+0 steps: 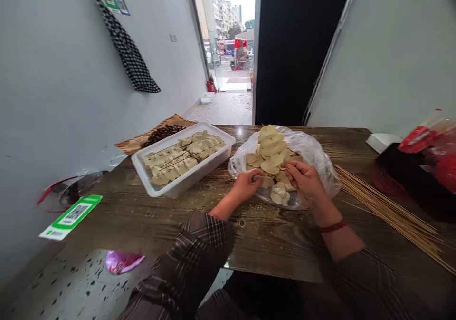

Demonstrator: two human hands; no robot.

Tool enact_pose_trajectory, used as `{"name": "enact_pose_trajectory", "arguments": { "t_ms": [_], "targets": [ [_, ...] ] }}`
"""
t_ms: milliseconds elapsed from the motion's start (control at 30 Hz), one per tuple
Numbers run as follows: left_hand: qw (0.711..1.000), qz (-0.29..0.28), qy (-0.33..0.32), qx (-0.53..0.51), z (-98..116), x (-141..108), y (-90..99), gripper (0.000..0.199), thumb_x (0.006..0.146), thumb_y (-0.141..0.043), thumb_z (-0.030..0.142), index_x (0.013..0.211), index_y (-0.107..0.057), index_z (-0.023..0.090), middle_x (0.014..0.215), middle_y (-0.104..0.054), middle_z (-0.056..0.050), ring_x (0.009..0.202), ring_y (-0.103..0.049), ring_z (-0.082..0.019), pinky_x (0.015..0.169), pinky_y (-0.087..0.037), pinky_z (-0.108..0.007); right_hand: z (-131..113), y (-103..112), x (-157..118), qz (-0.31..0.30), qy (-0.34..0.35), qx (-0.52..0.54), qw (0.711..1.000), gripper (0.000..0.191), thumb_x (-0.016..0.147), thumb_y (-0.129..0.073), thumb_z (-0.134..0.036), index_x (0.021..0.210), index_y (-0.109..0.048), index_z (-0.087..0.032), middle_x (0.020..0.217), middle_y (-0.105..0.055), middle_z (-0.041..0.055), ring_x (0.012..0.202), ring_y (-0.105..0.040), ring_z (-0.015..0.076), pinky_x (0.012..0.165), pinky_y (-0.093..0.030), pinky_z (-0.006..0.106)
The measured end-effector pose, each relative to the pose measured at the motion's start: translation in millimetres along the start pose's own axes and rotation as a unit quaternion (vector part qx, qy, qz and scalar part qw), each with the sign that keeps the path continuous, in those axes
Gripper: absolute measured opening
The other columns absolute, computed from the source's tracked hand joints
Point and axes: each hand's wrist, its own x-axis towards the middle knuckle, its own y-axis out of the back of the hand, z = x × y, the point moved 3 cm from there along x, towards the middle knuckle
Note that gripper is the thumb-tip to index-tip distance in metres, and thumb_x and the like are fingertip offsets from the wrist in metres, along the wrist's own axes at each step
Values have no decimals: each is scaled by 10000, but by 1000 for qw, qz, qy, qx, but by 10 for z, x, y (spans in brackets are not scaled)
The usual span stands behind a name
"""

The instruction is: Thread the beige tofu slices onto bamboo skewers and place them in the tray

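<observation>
My right hand [304, 179] is closed in a pinch on the near end of a thin skewer. Several pale round slices [272, 144] overlap in a row along it, pointing away from me. My left hand [248, 184] is closed beside it, thumb and forefinger on a single pale slice [265, 181]. Beneath both hands lies a clear plastic bag [320, 160], spread open, with a heap of loose slices [280, 194] on it. To the left stands a white tray [171, 189] of skewers loaded with the same slices [178, 168].
Bare bamboo skewers [388, 206] lie in a bundle at the right. Behind the tray, dark brown pieces [164, 133] rest on a patterned mat [133, 144]. Red plastic bags [420, 139] and a white box [383, 142] sit at the table's right end. A green QR card [73, 215] is at left.
</observation>
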Motion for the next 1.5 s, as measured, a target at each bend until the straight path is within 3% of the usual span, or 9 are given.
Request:
{"name": "enact_pose_trajectory", "arguments": {
  "t_ms": [133, 333, 567, 700, 867, 967, 1133, 1300, 1500],
  "targets": [
    [999, 28, -44, 1, 31, -24, -41, 219, 785, -590, 155, 960, -723, 163, 974, -724, -67, 904, -637, -182, 826, -477, -283, 99, 16, -15, 39, -18, 6, 999, 391, 586, -877, -496, 800, -767, -189, 562, -542, -30, 471, -422, 44, 384, -327, 143],
    [993, 84, -54, 57, 169, -95, -65, 138, 832, -607, 219, 889, -731, 202, 972, -715, -72, 988, -627, -218, 949, -464, -345, 263, 14, -35, 43, -63, 32, 997, 363, 533, -918, -439, 787, -776, -222, 679, -637, -5, 551, -521, 68, 435, -437, 149],
    [988, -48, 9, -146, 224, -200, -336, 228, 838, -639, 348, 899, -723, 146, 788, -713, -47, 751, -647, -161, 738, -504, -256, 329, -15, -90, 27, -77, 47, 996, 356, 581, -909, -405, 850, -774, -215, 678, -641, -12, 559, -544, 65, 459, -464, 138],
    [952, -120, 46, -277, 176, -208, -430, 329, 814, -681, 439, 930, -688, 130, 810, -712, -53, 744, -654, -157, 733, -516, -269, 342, -5, -98, 30, -76, 51, 995, 357, 602, -896, -416, 866, -766, -213, 679, -644, -15, 551, -561, 77, 460, -477, 162],
    [893, -179, 49, -411, 246, -213, -428, 571, 637, -764, 645, 853, -610, 139, 732, -655, -18, 663, -618, -127, 682, -501, -269, 316, -32, -107, 43, -79, 68, 994, 362, 547, -917, -429, 801, -760, -224, 705, -665, -8, 615, -602, 103, 517, -524, 186],
    [878, -190, 55, -437, 330, -234, -403, 569, 630, -766, 652, 806, -586, 142, 663, -614, 7, 600, -598, -109, 636, -485, -259, 277, -83, -123, 28, -74, 79, 994, 337, 552, -913, -437, 776, -760, -236, 715, -672, -8, 621, -597, 101, 533, -527, 196],
    [891, -115, 101, -427, 341, -250, -338, 551, 611, -788, 620, 789, -567, 148, 629, -612, 25, 525, -601, -106, 567, -492, -249, 237, -139, -112, -35, -68, 77, 994, 315, 615, -874, -440, 843, -781, -245, 748, -683, 10, 585, -555, 102, 481, -457, 221],
    [916, -77, 111, -377, 370, -281, -38, 399, 700, -762, 481, 794, -563, 149, 616, -627, 21, 504, -628, -121, 531, -498, -239, 261, -126, -92, -49, -82, 58, 994, 373, 607, -877, -445, 894, -791, -223, 818, -700, 28, 653, -555, 99, 495, -414, 193],
    [969, -14, 87, -231, 563, -312, 939, 210, 765, -717, 325, 786, -604, 149, 634, -659, -12, 536, -663, -135, 517, -511, -224, 259, -118, -110, -66, -92, 35, 993, 398, 637, -853, -464, 940, -793, -213, 796, -677, 22, 597, -503, 87, 460, -383, 195]
  ]
}}
